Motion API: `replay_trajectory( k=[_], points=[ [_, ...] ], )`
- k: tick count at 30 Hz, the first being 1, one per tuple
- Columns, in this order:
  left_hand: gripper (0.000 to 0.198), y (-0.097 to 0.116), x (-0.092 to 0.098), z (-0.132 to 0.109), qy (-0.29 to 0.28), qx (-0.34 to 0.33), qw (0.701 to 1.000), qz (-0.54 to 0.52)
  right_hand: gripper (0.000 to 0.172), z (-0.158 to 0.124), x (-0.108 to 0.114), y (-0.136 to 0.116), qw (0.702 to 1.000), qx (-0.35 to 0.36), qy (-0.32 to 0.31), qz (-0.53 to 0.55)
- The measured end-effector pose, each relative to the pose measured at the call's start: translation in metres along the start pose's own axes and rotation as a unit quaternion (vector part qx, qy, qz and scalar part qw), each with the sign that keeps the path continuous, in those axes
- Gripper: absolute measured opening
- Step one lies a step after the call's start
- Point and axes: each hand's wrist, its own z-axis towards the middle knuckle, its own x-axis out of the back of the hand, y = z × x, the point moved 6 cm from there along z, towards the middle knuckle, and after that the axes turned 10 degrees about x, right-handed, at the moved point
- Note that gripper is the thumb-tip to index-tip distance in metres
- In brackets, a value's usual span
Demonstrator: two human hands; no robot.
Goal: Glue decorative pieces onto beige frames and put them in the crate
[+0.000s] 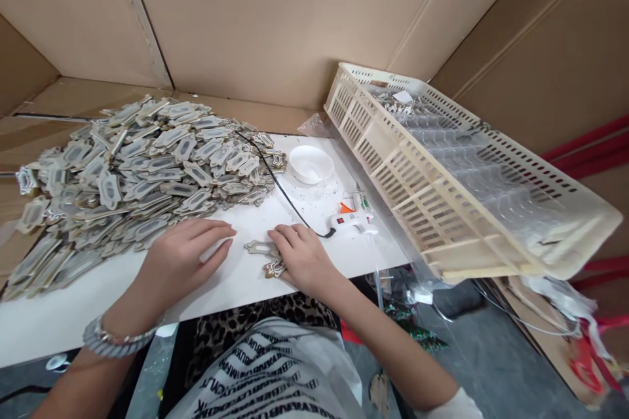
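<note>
A large pile of flat, grey-and-tan, frame-shaped pieces [162,157] lay beyond the left hand [184,255] and extended well out to its left. The left hand was released: thumb and fingers stood apart with nothing between them, just in front of the pile's near right edge. A coiled grey bracelet [111,340] encircled the wrist behind it. Under the fingers of both hands ran a white, flat worktop [230,285].

Between the hands, at the right hand's fingertips, lay a grey, narrow frame piece [259,248]; nearer the body, a tan, scroll-edged piece with white tracery [274,269] protruded from beneath the right hand [305,258]. That hand was palm down and partly covered both; whether it grasped either could not be told.

Beyond the right hand, a thin black cord [287,198] ran from the pile to a white glue gun with an orange trigger [351,220], which lay on its side, to the right of that hand. A round white bowl [313,177] stood farther beyond the right hand. Well to its right stood a long cream plastic crate with slotted walls [388,160], holding rows of clear plastic packaging [452,150].
</note>
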Motion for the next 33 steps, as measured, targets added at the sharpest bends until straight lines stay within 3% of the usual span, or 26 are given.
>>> replay_trajectory(
  k=[6,10,15,21,33],
  points=[
    [0.017,0.042,-0.024,-0.004,-0.091,-0.023,0.992,-0.079,0.05,-0.009,-0.002,0.007,0.993,-0.075,0.024,0.092],
    [0.01,0.059,-0.042,-0.006,-0.106,-0.014,0.991,-0.079,0.047,-0.014,-0.002,0.008,0.987,-0.083,0.043,0.133],
    [0.016,0.052,-0.045,-0.002,-0.1,0.028,0.991,-0.081,0.052,-0.019,0.006,0.013,0.973,-0.065,0.09,0.203],
    [0.016,0.044,-0.049,0.002,-0.119,0.034,0.989,-0.086,0.036,-0.027,0.013,0.017,0.956,-0.059,0.14,0.253],
    [0.014,0.039,-0.05,0.015,-0.169,0.073,0.976,-0.112,0.03,-0.03,0.01,0.016,0.96,-0.056,0.15,0.231]
  ],
)
